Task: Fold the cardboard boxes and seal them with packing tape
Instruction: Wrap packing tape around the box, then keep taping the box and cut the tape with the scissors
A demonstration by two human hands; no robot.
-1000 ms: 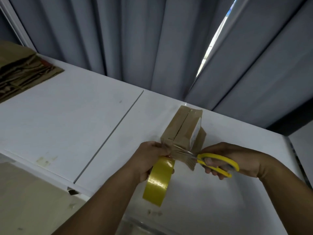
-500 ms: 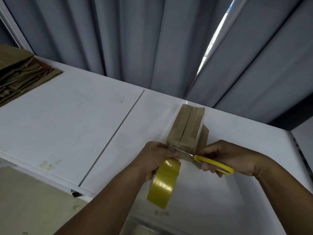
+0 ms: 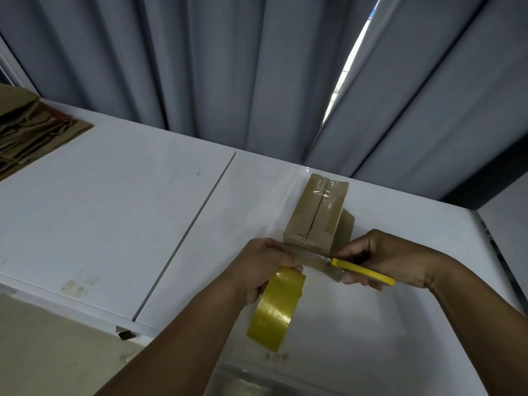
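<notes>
A small brown cardboard box (image 3: 317, 212) stands on the white table (image 3: 114, 212), its two top flaps closed with clear tape shining along the seam. My left hand (image 3: 265, 267) grips a yellow tape roll (image 3: 275, 307) just in front of the box, with a strip of tape stretched from the roll to the box's near face. My right hand (image 3: 380, 255) holds yellow-handled scissors (image 3: 360, 271), whose closed blades lie across that strip at the box's near edge.
A stack of flattened cardboard (image 3: 31, 130) lies at the far left of the table. Grey curtains (image 3: 228, 67) hang right behind the table. A seam (image 3: 185, 235) splits the tabletop in two. A beige floor shows at the lower left.
The scissor handles have closed in my right hand, with the blades on the stretched tape. The box and the tape roll have stayed where they were.
</notes>
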